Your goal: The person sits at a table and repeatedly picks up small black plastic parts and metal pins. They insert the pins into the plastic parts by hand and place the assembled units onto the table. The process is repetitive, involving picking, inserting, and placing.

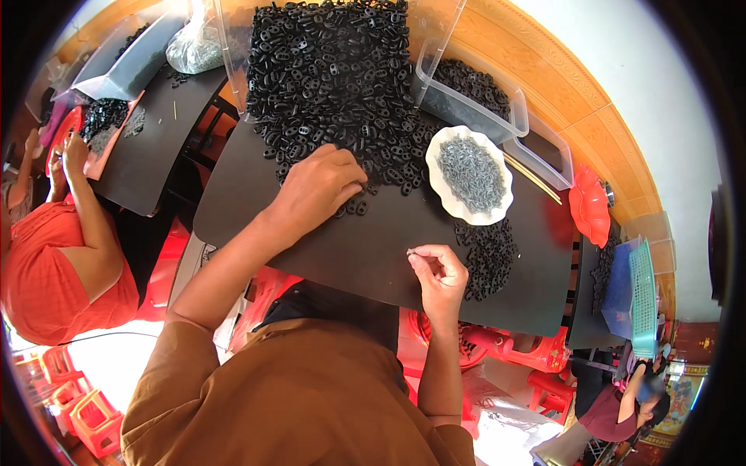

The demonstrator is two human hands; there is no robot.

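Note:
A large heap of black plastic pieces with two holes each [330, 85] spills from a clear tub over the dark table [365, 256]. At the near edge of this heap lies my left hand [322, 186], its fingers curled down among the pieces; what its fingertips hold, if anything, is hidden. My right hand [441, 276] is raised over the table's front edge, thumb and forefinger pinched on a tiny greyish piece [410, 252]. Beyond it stands a white scalloped bowl [431, 175] full of small clear-grey pieces [472, 175]. A smaller pile of black parts [491, 260] lies right of my right hand.
Clear bins [517, 116] and thin sticks [536, 179] lie at the back right, near a red scalloped bowl [589, 206]. A teal basket [643, 299] stands farther right. At left, a person in red [74, 264] works at another table [159, 147]. Red stools [97, 423] stand below.

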